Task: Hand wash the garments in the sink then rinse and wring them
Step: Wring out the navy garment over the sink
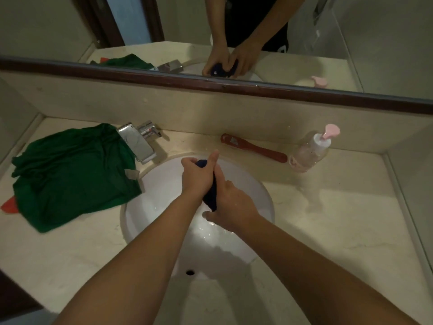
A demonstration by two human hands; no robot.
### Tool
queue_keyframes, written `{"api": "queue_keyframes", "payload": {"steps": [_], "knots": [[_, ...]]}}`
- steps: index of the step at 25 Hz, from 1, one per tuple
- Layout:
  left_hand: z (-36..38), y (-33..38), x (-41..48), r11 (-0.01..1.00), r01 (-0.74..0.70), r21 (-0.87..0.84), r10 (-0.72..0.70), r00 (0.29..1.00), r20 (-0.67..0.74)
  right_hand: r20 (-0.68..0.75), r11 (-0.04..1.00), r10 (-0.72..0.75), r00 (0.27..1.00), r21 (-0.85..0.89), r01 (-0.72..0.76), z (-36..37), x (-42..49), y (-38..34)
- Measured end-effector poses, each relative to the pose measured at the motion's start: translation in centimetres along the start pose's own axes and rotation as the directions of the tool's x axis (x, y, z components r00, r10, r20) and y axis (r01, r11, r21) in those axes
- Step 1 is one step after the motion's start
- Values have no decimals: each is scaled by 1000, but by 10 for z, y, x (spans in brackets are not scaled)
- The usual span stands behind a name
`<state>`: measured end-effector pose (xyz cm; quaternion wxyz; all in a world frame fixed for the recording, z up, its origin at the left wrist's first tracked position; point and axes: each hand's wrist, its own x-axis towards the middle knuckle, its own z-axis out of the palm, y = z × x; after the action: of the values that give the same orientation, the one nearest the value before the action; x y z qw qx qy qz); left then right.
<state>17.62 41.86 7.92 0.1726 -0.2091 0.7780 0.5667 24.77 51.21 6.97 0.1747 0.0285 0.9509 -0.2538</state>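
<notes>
Both hands are over the white sink (152, 184) with a dark navy garment (212, 192) twisted into a tight rope between them. Left hand (199, 178) has the upper end, fingers curled round it and thumb sticking up, and a little blob of fabric pokes out the top of the fist. Right hand (230, 205) grips the lower end, fingers wrapped round it too, just below the left one. The garment is held above the bowl, not lying in it, and the bottom of the bowl looks wet and shiny. A green garment (75, 170) lies crumpled on the table (328, 219) left of the sink, one edge hanging over the rim, right next to the chrome tap (138, 141). Something red (9, 205) peeks out from under it. Behind the sink there's a red brush-type thing (254, 148), can't tell exactly what, with a clear pump bottle (311, 150) with a pink top beside it. The mirror (328, 43) on the back wall shows the same grip
</notes>
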Motion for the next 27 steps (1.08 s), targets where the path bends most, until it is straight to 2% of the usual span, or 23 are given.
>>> {"api": "queue_keyframes", "payload": {"steps": [2,4,5,6,7,9,10,11,14,16,20,22,23,24,26,27], "knots": [[-1,8,-4,996,67,51,-72,991,115,-24,1000,11,1000,22,-10,7,-1,1],[-11,19,-6,991,95,94,-121,936,330,-32,960,70,997,273,-58,5,3,6],[-20,24,-6,992,48,115,-95,886,455,-13,890,90,996,450,-74,1,3,8],[-32,28,-6,994,-38,104,-23,844,536,19,779,92,996,622,-83,-2,2,10],[-42,29,-3,990,-126,60,71,828,557,54,632,69,996,770,-85,-7,0,11],[-59,18,7,958,-278,-74,281,850,445,138,316,-31,990,941,-121,-16,-7,11],[-62,10,9,934,-330,-139,358,846,397,181,181,-98,978,970,-162,-19,-10,10],[-60,4,9,924,-313,-220,379,831,407,232,89,-161,959,971,-220,-21,-13,10],[-42,-3,9,939,-78,-334,270,767,581,426,-16,-282,860,894,-448,-22,-15,8],[-34,1,7,931,-16,-366,259,735,626,486,-55,-304,819,850,-524,-20,-11,12],[-30,14,-3,926,-21,-378,229,827,514,489,10,-281,826,862,-507,-31,-12,21],[-29,19,-5,918,-2,-396,211,849,485,470,114,-250,846,882,-457,-46,-18,22],[-27,20,-6,918,16,-397,189,861,473,476,230,-195,857,872,-432,-56,-20,20],[-24,20,-6,928,23,-371,161,875,457,487,391,-98,868,821,-417,-64,-19,16],[-15,17,-3,970,-22,-244,119,912,393,480,769,112,870,513,-381,-71,-8,3],[-9,15,0,987,-61,-148,109,933,342,458,885,168,873,321,-338,-69,-1,-5]]}}
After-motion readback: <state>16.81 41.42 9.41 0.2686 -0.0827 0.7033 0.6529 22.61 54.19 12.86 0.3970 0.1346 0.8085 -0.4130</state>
